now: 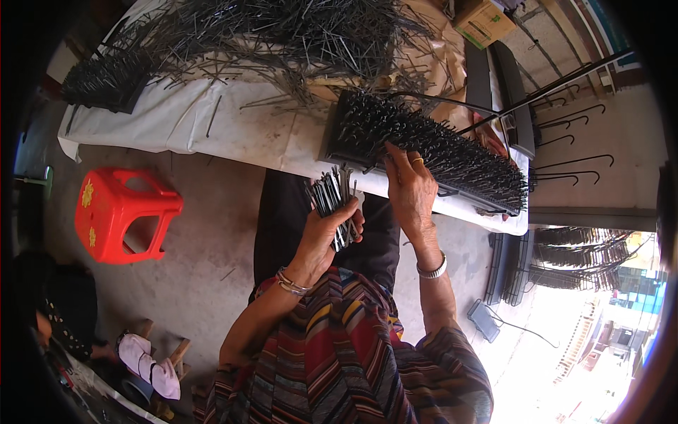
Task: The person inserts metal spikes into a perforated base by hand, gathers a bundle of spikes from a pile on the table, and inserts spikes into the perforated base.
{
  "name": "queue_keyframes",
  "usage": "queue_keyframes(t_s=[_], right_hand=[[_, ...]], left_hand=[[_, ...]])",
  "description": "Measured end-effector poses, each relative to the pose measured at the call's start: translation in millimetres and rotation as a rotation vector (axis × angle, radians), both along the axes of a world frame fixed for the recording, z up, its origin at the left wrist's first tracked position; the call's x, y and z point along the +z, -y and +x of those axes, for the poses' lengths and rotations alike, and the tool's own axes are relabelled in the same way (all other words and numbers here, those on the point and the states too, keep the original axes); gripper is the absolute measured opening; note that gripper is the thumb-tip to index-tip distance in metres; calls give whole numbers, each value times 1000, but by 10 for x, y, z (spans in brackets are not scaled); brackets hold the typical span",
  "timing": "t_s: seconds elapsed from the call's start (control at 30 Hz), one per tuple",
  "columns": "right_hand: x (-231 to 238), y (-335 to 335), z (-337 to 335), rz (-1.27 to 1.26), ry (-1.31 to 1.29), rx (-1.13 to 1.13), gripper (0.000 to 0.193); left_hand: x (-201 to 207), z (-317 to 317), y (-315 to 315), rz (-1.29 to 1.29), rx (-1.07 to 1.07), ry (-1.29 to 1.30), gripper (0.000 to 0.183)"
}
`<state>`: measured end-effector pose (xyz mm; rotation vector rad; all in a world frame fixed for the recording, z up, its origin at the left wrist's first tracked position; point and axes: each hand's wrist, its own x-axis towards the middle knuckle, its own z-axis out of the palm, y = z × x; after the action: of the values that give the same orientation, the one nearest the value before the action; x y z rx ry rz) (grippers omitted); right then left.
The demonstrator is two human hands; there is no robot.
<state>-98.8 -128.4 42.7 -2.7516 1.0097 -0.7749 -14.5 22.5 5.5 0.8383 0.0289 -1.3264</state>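
Observation:
My left hand [323,230] is wrapped round a bundle of thin dark metal rods [329,192], held upright in front of my lap. My right hand [412,189] reaches to the near edge of a long black rack [431,141], its thumb and fingers pinched together. Whether a rod is between those fingertips I cannot make out. The rack is densely filled with short dark rods standing on end, and it lies at a slant along the table's near edge. Behind it is a large loose heap of similar rods [282,35].
A white sheet [247,127] covers the table. Another filled rack [106,81] is at its left end. A red plastic stool [106,219] stands on the floor to the left. A cardboard box [484,22] sits at the back right, near hanging hooked rods [575,177]. Another person [67,304] is at lower left.

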Motion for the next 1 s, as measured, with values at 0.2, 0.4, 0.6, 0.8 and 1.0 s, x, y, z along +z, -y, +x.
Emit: queue_keyframes(t_s=[0.2, 0.4, 0.6, 0.8, 1.0], right_hand=[[27, 21, 80, -74, -116, 48, 23], [192, -73, -3, 292, 87, 50, 14], [169, -88, -64, 1001, 171, 216, 13], [293, -82, -117, 1265, 182, 198, 12], [417, -28, -2, 463, 409, -20, 3]], left_hand=[[37, -26, 27, 6, 12, -80, 15], [85, 33, 4, 17, -8, -48, 15], [136, -8, 42, -2, -63, -20, 16], [49, 12, 45, 9, 24, -74, 17], [25, 88, 84, 89, 129, -99, 21]])
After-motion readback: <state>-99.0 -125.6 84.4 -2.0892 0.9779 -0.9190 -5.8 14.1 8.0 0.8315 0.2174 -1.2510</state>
